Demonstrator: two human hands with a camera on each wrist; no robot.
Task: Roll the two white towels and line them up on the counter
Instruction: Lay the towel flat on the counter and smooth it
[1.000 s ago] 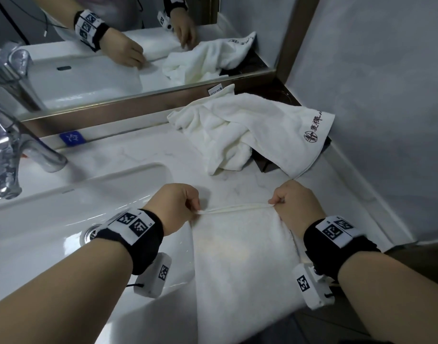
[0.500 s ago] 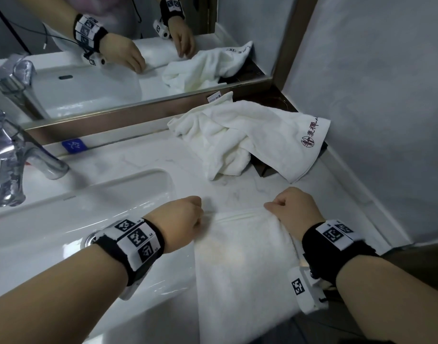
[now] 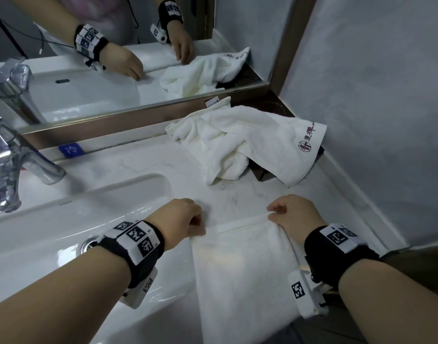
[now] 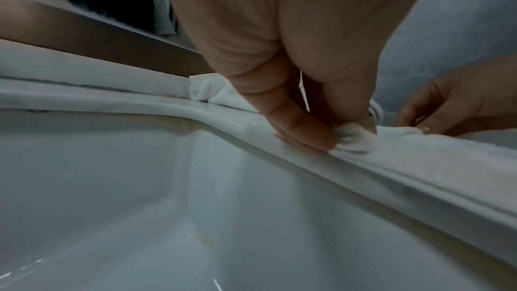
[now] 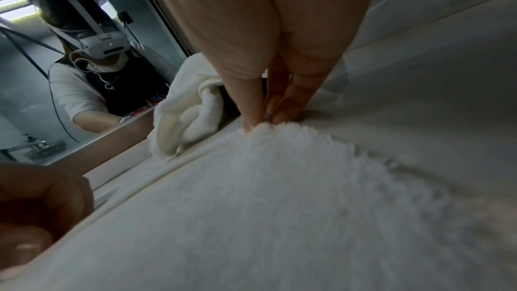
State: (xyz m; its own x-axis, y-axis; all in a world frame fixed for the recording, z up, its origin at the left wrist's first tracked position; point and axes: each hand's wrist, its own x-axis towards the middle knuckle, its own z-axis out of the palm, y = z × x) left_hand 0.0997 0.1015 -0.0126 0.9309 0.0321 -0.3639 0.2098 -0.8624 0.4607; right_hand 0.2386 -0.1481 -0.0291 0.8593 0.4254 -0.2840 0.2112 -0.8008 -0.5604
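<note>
Bathroom desk (image 3: 143,167) of pale marble ran beside a sink (image 3: 64,219), mirror behind. Flat towel (image 3: 242,274) lay spread on the near desk, its lower part hanging over the front edge. Second towel (image 3: 237,142) sat crumpled in the far corner, well apart. Left hand (image 3: 180,219) and right hand (image 3: 294,217) each pinched a far corner of the flat towel's hem, grip clamped on cloth. Judgement: start the first turn tight, keep both ends level, hem square, so the roll did not cone.
</note>
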